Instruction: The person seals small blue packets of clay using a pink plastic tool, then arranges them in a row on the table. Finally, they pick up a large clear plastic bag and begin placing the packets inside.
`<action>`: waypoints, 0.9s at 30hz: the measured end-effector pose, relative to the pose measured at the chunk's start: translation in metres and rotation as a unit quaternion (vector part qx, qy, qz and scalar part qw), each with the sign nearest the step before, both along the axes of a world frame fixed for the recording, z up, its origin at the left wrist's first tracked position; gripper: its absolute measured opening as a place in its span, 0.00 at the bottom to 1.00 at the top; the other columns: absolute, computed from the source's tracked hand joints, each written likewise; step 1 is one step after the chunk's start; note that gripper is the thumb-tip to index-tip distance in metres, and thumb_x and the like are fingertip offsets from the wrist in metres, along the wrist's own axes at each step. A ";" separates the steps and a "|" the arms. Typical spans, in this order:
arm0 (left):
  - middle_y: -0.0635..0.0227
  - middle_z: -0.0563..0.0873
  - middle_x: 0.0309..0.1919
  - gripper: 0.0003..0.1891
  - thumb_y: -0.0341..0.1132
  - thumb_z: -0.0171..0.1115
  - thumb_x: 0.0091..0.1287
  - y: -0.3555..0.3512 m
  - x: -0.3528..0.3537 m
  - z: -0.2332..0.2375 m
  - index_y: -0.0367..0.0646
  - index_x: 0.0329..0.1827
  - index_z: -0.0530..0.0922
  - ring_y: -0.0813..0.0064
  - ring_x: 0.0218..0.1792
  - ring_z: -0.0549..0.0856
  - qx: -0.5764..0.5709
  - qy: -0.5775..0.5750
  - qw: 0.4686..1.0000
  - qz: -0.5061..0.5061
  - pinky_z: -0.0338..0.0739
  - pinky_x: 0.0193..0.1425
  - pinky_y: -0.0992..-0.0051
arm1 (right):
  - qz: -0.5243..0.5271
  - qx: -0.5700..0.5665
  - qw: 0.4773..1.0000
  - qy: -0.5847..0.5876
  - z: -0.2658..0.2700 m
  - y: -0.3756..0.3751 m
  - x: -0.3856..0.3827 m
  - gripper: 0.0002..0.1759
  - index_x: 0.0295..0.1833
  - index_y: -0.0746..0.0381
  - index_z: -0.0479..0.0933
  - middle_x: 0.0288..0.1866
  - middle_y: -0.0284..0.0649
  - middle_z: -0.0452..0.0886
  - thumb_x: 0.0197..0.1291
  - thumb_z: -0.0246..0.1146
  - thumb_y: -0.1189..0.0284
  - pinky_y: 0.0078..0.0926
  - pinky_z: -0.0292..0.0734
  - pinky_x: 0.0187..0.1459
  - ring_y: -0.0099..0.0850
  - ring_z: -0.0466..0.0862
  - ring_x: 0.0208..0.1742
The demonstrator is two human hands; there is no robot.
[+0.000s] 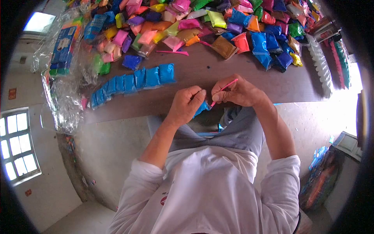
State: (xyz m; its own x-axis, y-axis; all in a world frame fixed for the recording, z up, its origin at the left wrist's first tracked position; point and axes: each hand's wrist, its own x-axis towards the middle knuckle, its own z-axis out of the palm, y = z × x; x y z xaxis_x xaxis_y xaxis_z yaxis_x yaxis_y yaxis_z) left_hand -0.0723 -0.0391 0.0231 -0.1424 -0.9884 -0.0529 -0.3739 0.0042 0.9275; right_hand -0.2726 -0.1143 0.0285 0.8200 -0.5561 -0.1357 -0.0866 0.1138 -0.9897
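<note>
At the near edge of the table (128,111), my left hand (186,104) is closed around a small blue packet (201,109); most of it is hidden by the fingers. Between the thumb and fingers of my right hand (238,91) is a thin pink plastic stick (233,83), its lower tip right at the blue packet. Beyond my left hand lies a curved row of blue packets (130,82), side by side and slightly overlapping.
A big heap of colourful packets (187,24) covers the far side of the table. Another pink plastic tool (171,52) lies before it. Clear plastic wrapping (70,97) hangs over the left edge. At the right are a white scalloped strip (320,66) and a can (325,29).
</note>
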 end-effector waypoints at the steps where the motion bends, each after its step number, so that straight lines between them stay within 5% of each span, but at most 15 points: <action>1: 0.75 0.68 0.17 0.15 0.38 0.53 0.68 0.000 0.000 -0.001 0.37 0.25 0.72 0.86 0.23 0.66 -0.005 0.002 1.000 -0.005 0.63 0.25 0.78 | 0.000 0.000 1.000 0.000 0.001 -0.002 0.000 0.17 0.36 0.66 0.80 0.28 0.32 0.79 0.56 0.66 0.61 0.20 0.73 0.34 0.21 0.76 0.31; 19: 0.77 0.68 0.18 0.14 0.37 0.54 0.68 0.001 -0.003 -0.001 0.37 0.26 0.72 0.87 0.24 0.66 -0.016 0.024 1.000 0.012 0.63 0.25 0.79 | -0.022 0.039 0.998 0.054 -0.003 -0.003 0.001 0.13 0.39 0.63 0.80 0.30 0.34 0.81 0.58 0.65 0.63 0.21 0.76 0.34 0.23 0.80 0.32; 27: 0.78 0.67 0.18 0.15 0.37 0.54 0.67 0.001 -0.004 -0.002 0.37 0.24 0.70 0.87 0.24 0.65 -0.026 0.019 0.999 0.015 0.61 0.24 0.79 | 0.005 0.066 0.998 -0.016 -0.004 -0.003 -0.001 0.11 0.36 0.63 0.79 0.29 0.33 0.80 0.57 0.65 0.65 0.20 0.74 0.32 0.21 0.78 0.30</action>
